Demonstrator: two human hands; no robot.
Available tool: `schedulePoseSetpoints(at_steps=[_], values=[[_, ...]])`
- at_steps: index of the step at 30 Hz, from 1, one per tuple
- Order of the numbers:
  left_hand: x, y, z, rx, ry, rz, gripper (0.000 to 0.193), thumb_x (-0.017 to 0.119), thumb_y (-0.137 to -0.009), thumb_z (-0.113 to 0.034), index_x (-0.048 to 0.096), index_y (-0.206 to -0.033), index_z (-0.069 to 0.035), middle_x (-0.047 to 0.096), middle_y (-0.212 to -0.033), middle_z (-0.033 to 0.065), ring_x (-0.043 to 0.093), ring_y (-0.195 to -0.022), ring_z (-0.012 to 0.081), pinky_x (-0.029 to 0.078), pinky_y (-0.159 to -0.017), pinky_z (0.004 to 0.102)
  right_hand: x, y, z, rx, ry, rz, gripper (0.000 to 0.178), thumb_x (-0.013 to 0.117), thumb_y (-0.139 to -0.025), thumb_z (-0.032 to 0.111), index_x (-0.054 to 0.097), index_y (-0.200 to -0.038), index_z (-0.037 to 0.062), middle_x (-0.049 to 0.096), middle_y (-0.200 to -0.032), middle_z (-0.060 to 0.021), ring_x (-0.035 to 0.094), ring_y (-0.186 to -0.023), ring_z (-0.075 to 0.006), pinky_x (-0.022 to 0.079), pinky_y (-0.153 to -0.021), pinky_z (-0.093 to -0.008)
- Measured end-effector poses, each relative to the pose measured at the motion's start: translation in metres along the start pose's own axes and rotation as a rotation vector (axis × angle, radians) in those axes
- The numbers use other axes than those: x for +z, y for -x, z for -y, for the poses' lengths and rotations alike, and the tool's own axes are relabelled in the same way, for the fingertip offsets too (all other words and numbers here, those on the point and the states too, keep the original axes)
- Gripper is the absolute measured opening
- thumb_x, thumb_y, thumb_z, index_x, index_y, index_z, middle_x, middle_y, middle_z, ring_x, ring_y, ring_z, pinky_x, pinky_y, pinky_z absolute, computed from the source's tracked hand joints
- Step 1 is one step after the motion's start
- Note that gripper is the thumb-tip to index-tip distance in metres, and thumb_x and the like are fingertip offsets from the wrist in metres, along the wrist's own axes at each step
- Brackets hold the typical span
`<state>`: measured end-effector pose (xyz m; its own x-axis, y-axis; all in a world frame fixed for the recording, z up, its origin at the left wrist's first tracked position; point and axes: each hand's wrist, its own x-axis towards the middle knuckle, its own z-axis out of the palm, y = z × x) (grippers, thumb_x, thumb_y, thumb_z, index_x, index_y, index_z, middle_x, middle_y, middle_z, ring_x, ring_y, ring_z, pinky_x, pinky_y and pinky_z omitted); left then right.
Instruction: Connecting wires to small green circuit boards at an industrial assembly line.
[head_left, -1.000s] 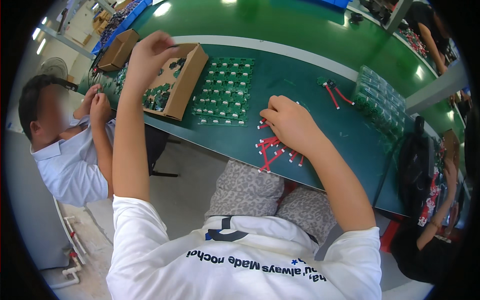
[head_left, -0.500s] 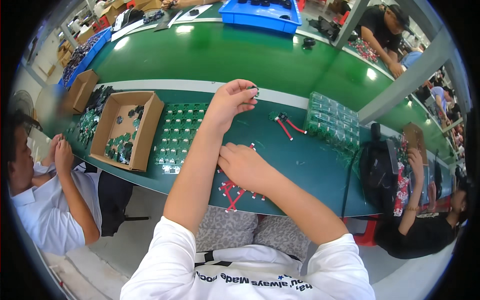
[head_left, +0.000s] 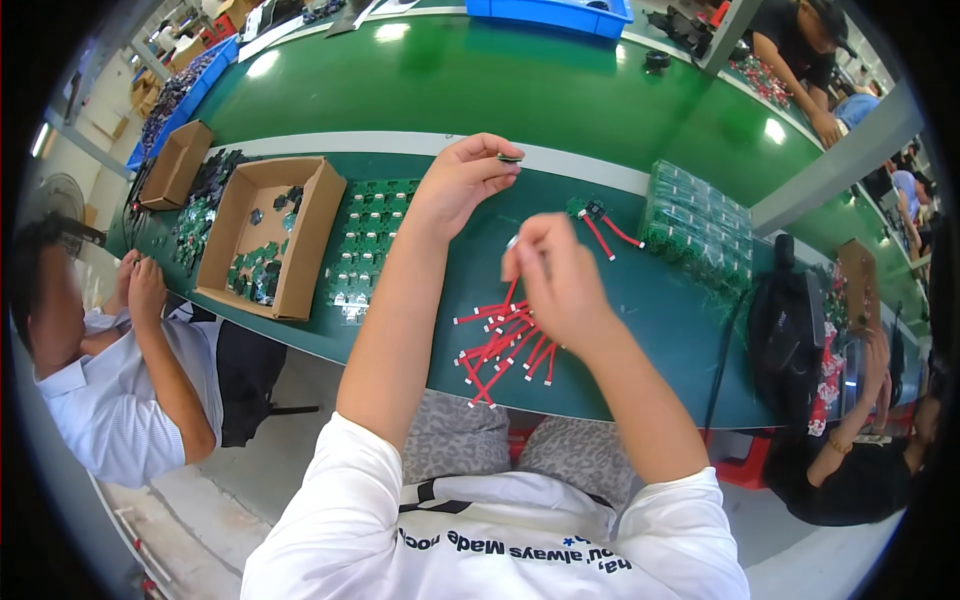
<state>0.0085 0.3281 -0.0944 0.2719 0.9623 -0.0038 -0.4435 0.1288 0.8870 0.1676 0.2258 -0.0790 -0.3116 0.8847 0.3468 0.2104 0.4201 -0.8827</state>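
Observation:
My left hand (head_left: 462, 188) pinches a small green circuit board (head_left: 510, 158) between thumb and fingertips, above the far side of the bench. Close by and a little nearer to me, my right hand (head_left: 562, 285) is closed on a short red cable (head_left: 512, 290); its white plug (head_left: 512, 242) shows at the fingertips. Below that hand lies a loose pile of red cables (head_left: 490, 345) with white plugs at their ends. Farther right, a board with two red cables attached (head_left: 594, 212) rests on the bench.
Left of my arm lie a panel of green boards (head_left: 365, 235) and a cardboard box (head_left: 315, 245) of small boards. A wrapped stack of boards (head_left: 700, 215) and a black bag (head_left: 783, 340) stand right. Beyond runs a green belt (head_left: 400, 85). People sit on both sides.
My right hand has risen from the cable pile toward my left hand, bringing a red cable with it. More of the pile shows. The left hand still holds the board, now turned more edge-on.

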Motion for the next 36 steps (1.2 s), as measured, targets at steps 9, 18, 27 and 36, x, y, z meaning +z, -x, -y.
schedulePoseSetpoints(at_steps=[9, 18, 27, 36], values=[[0.027, 0.006, 0.001, -0.144, -0.19, 0.009, 0.018, 0.059, -0.088, -0.009, 0.059, -0.106, -0.003, 0.066, -0.093, 0.0107, 0.063, -0.074, 0.0119, 0.053, -0.07, 0.0239, -0.036, -0.017, -0.031, 0.06, -0.13, -0.199, 0.007, 0.046, -0.094, 0.007, 0.048, -0.098, 0.0017, 0.049, -0.069, -0.0027, 0.045, -0.06, -0.0082, 0.038, -0.055, -0.0236], [0.031, 0.009, 0.005, -0.197, -0.165, 0.123, 0.017, 0.055, -0.092, -0.014, 0.058, -0.104, -0.003, 0.064, -0.083, 0.0086, 0.063, -0.066, 0.012, 0.054, -0.064, 0.0241, -0.038, -0.016, -0.027, 0.084, -0.072, -0.229, 0.008, 0.055, -0.09, 0.007, 0.056, -0.088, -0.0003, 0.057, -0.067, -0.0043, 0.052, -0.06, -0.0081, 0.041, -0.055, -0.0237], [0.044, 0.014, 0.003, -0.308, -0.257, 0.217, 0.027, 0.057, -0.091, -0.027, 0.062, -0.085, 0.0, 0.062, -0.084, 0.0065, 0.063, -0.067, 0.0138, 0.054, -0.063, 0.0253, -0.037, -0.017, -0.037, -0.209, 0.597, -0.436, 0.003, 0.061, -0.08, 0.007, 0.06, -0.081, 0.0049, 0.06, -0.071, -0.0086, 0.06, -0.06, -0.0257, 0.046, -0.052, -0.0334], [0.043, 0.011, 0.011, -0.159, -0.472, 0.172, 0.018, 0.058, -0.088, -0.018, 0.062, -0.086, -0.001, 0.061, -0.081, 0.0047, 0.062, -0.067, 0.0116, 0.053, -0.064, 0.0241, -0.036, -0.018, -0.04, -0.157, 0.53, -0.391, 0.005, 0.059, -0.083, 0.009, 0.061, -0.083, 0.0046, 0.061, -0.075, -0.0095, 0.061, -0.065, -0.0279, 0.047, -0.056, -0.0347]])
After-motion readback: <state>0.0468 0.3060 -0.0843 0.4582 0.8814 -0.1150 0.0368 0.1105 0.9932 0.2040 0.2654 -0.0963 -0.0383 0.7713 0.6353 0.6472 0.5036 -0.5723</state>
